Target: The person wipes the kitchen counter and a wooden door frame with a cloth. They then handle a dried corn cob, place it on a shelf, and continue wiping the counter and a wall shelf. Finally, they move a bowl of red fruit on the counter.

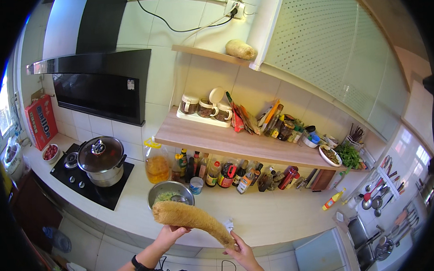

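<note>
A long, curved dried loofah point(194, 218), tan and fibrous, is held up in front of the counter's near edge. My left hand point(170, 235) supports it from below near its thick end, with a black band on that wrist. My right hand point(240, 247) grips the narrow end between thumb and fingers. Behind the thick end stands a steel bowl point(188, 192) with chopped green food and a metal spoon, partly hidden by the loofah. A crumpled white tissue point(228, 224) lies on the counter just beyond the narrow end.
A lidded steel pot point(105, 175) stands on the black gas hob point(97, 197) at the left. An oil jug point(157, 168), a small tub point(196, 185) and several sauce bottles point(225, 176) line the counter's back under a wooden shelf point(210, 141). A sink point(358, 232) is at the right.
</note>
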Action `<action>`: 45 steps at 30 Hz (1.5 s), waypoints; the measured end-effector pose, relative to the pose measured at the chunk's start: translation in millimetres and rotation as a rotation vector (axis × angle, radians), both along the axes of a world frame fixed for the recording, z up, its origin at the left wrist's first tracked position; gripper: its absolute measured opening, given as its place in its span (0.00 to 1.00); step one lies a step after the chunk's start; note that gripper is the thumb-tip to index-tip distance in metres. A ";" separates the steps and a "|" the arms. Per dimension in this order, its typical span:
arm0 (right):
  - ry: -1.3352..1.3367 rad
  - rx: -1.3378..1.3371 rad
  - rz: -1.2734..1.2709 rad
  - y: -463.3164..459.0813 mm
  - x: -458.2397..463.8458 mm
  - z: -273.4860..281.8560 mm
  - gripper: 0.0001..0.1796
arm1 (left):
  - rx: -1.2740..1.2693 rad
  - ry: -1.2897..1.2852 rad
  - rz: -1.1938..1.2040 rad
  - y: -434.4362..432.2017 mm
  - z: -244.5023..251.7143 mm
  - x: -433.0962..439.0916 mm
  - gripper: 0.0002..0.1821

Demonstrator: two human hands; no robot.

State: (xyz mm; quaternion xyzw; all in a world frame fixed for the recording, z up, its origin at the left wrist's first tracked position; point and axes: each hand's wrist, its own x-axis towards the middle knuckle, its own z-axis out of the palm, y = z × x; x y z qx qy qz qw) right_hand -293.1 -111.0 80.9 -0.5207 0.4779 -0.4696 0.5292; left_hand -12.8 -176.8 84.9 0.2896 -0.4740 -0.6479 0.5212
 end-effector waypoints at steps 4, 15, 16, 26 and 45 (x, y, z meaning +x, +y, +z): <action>-0.153 0.068 0.047 2.4 -6.6 6.2 0.35 | 0.013 0.012 0.031 1.1 -2.3 1.2 0.41; -0.140 0.147 0.020 4.2 -18.0 -5.0 0.28 | 0.066 0.158 0.019 9.5 -1.5 2.5 0.46; -0.139 0.120 0.044 4.3 -18.9 -5.5 0.28 | 0.068 0.153 0.018 10.3 -0.3 2.5 0.47; -0.114 0.104 0.079 0.7 -22.9 -12.0 0.27 | 0.045 0.127 0.103 10.0 -6.9 3.0 0.48; -0.057 0.214 0.186 0.2 -26.9 -11.8 0.25 | 0.051 0.102 0.077 7.8 -4.5 1.8 0.48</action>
